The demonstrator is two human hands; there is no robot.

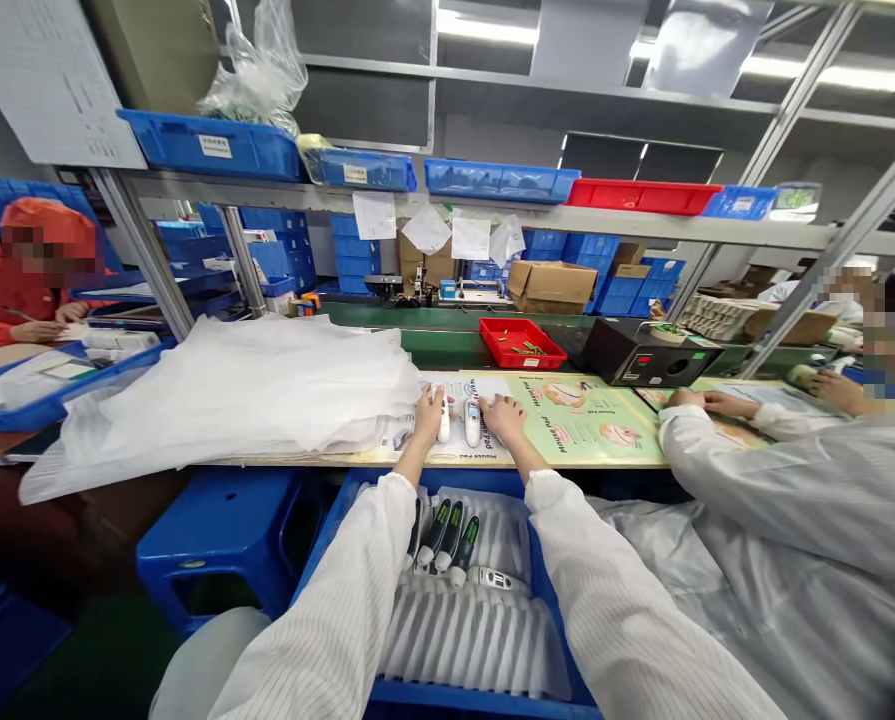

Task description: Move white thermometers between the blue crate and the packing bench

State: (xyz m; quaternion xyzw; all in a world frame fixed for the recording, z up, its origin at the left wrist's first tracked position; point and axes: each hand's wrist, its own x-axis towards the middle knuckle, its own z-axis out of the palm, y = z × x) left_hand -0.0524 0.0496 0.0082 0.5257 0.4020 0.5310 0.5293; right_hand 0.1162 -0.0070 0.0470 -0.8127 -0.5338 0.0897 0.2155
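My left hand is closed around the side of a white handheld device, which stands over the printed mouse pad sheet. Just to its right lies a second white device with a small display and buttons. My right hand rests beside that second device, fingers apart on the sheet, the thumb side close to its edge. Whether the right hand touches it I cannot tell. Below the table edge, between my forearms, a blue bin holds dark-and-white devices and rows of white sleeves.
White foam sheets are piled at the left. Behind the sheet stand a red tray with small green pieces and a black box. A blue stool is at lower left. A co-worker's sleeve reaches in from the right.
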